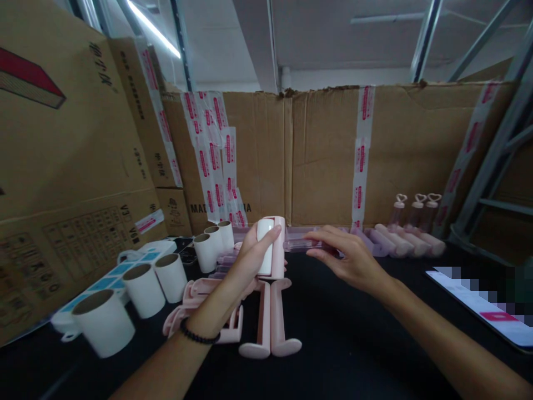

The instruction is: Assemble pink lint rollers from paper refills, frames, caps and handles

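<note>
Above the middle of the table, my left hand (252, 250) is wrapped round a pink lint roller (278, 255), its white sticky roll (265, 250) showing inside the pink case. From the right, my right hand (350, 255) pinches a clear plastic handle (300, 244) between thumb and fingers. The handle's inner end meets the side of the roller; whether it is seated there I cannot tell. Just below, two long pink case halves (278, 322) stand side by side. More pink case parts (231, 328) lie partly behind my left forearm, with clear handles (225, 264) beyond them.
White paper rolls (104, 328) stand upright at the left, beside a white and blue power strip (120, 272). Several lint rollers (402, 244) with heart-shaped loops sit at the back right. A lit phone (483, 311) lies at the right. Cardboard walls (325, 155) enclose the back and left.
</note>
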A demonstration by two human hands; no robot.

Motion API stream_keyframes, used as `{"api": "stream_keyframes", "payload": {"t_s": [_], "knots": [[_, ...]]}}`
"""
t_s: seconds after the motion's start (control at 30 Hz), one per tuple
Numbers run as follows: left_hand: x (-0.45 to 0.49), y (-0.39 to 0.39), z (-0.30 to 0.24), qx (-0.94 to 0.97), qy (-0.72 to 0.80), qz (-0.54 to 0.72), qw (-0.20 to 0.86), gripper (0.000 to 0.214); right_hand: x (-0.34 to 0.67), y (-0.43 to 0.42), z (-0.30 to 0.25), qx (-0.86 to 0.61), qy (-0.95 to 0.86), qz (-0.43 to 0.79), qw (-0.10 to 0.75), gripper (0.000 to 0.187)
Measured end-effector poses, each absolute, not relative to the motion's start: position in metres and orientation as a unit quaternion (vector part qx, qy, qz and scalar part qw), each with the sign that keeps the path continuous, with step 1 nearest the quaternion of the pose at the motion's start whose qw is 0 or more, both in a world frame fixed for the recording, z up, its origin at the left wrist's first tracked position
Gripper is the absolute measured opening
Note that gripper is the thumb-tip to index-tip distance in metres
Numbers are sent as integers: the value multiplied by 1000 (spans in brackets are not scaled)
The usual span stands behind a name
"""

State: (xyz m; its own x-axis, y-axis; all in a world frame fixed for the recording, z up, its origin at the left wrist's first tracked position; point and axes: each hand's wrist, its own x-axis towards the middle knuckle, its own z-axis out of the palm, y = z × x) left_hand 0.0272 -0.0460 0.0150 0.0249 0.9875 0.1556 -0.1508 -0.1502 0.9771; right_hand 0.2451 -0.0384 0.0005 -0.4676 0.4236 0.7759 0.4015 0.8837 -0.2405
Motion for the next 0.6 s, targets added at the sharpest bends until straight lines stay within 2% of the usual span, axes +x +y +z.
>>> {"api": "stream_keyframes", "payload": {"t_s": [0.2,0.4,0.6], "knots": [[22,-44,16,486,408,562,530,43,241,-38,-3,-228,-850,-26,474,28],[19,-41,15,451,432,547,558,45,241,-35,-8,-220,-855,-54,465,30],[20,-43,17,449,419,549,567,43,241,-38,-8,-248,-834,26,492,27]]}}
